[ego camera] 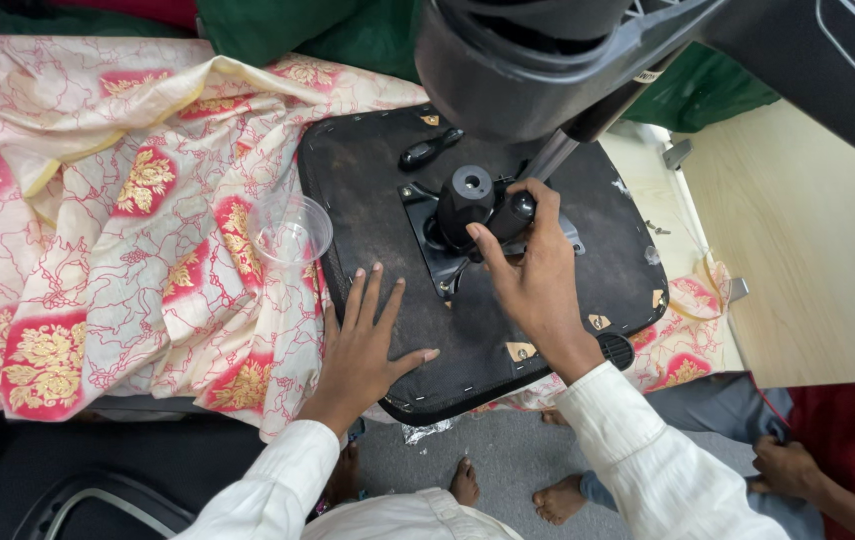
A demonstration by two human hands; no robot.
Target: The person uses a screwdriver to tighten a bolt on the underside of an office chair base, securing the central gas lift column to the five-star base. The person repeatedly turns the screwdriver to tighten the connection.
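An upturned black office-chair seat (378, 180) lies on a patterned cloth, its metal mechanism plate and black hub (466, 195) facing up. My left hand (363, 345) rests flat with fingers spread on the seat's near-left edge. My right hand (533, 265) is closed around a black knob or lever end (513, 212) beside the hub. A metal rod (551, 155) rises from there toward a black chair part above.
A pink, white and gold cloth (108, 210) covers the surface at left. A clear plastic cup (291, 230) sits on it beside the seat. A pale wooden board (808, 230) lies at right. Another person's hand (786, 465) and bare feet show below.
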